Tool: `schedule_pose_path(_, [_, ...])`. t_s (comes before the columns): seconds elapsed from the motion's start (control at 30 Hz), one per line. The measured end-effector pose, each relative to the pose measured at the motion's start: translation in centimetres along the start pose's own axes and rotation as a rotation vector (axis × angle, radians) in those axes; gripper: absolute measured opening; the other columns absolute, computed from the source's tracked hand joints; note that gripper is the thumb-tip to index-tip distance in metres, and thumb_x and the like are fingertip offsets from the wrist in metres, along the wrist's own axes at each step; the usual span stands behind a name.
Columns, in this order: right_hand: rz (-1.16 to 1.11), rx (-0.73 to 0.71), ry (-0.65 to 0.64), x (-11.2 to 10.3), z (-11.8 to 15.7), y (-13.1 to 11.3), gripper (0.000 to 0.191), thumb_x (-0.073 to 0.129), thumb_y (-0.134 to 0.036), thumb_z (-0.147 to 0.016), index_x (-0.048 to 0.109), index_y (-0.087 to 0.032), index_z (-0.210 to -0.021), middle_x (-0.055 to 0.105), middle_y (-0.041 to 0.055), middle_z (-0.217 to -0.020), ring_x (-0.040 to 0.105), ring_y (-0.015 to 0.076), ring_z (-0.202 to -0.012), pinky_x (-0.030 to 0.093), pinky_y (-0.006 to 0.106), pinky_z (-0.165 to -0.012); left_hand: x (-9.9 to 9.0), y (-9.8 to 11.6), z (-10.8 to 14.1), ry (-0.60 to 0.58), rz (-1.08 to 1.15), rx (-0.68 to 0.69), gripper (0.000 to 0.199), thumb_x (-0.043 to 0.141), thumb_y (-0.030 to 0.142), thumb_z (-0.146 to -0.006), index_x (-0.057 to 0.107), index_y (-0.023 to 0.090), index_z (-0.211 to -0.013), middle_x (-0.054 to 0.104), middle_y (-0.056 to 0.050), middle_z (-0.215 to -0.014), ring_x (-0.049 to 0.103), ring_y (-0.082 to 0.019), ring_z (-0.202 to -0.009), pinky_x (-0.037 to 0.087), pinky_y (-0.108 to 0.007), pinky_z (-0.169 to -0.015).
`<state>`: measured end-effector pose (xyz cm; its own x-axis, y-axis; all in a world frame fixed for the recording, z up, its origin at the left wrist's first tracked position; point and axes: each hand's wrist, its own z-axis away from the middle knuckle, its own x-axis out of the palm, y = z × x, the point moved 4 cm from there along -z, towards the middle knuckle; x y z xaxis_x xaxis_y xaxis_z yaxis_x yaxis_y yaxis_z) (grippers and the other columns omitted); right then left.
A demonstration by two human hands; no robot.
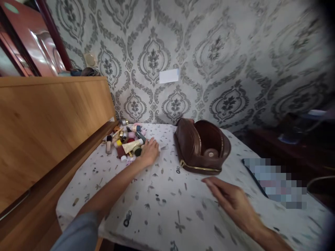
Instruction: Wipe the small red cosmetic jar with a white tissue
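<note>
A pile of cosmetics lies at the left back of the table. My left hand [150, 152] rests at the pile's right edge with its fingers spread forward and down, and nothing shows in its grasp. Beside it are a cream-coloured tube [131, 146], a dark-lidded jar [137, 151] and a grey-green tube [140, 136]. A brown leather cosmetic bag [187, 146] stands unzipped to the right, with a round brown item [210, 153] visible inside its mouth. My right hand [232, 200] hovers in front of the bag, fingers loosely bent and apart from it, holding nothing visible.
A patterned white cloth [157, 209] covers the table. On the right lies a flat, blurred-out object [274, 183]. A wooden panel [52, 129] borders the left side, and a wallpapered wall [146, 52] rises behind. Dark furniture [272, 146] stands at the right.
</note>
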<state>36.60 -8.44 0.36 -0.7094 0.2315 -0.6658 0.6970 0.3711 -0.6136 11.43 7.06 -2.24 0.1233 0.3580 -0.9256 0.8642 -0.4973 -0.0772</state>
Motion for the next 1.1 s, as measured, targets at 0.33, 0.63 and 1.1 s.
schedule_pose_path(0.33, [-0.462,0.043,-0.299,11.5,-5.1,-4.2,0.041,0.046,-0.054,-0.088,0.056,-0.020,-0.068,0.046,-0.0035,-0.053,0.043,0.0108,-0.044,0.034,0.023,-0.043,0.3,1.0,-0.6,-0.087,0.110,0.023,0.013,0.047,0.011,-0.092,0.058,0.015,-0.095,0.069,-0.009,-0.097,0.066,-0.021,-0.095,0.048,-0.032,-0.085])
schedule_pose_path(0.63, [-0.550,0.108,-0.159,16.1,-6.8,-2.6,0.047,0.046,-0.059,-0.085,0.048,-0.022,-0.057,0.046,-0.0024,-0.044,0.043,0.0132,-0.044,0.036,0.026,-0.049,-0.7,2.4,6.6,-0.117,0.158,0.042,0.010,0.047,0.025,-0.097,0.053,0.020,-0.103,0.065,-0.006,-0.099,0.061,-0.021,-0.094,0.047,-0.030,-0.077])
schedule_pose_path(1.1, [-0.551,0.147,-0.187,16.1,-5.9,-2.0,0.051,0.047,-0.067,-0.084,0.052,-0.022,-0.061,0.046,-0.0030,-0.043,0.041,0.0131,-0.042,0.033,0.026,-0.044,-0.2,2.2,7.3,-0.158,0.132,0.010,0.014,0.047,0.017,-0.096,0.052,0.023,-0.109,0.058,-0.005,-0.106,0.057,-0.023,-0.103,0.051,-0.031,-0.076])
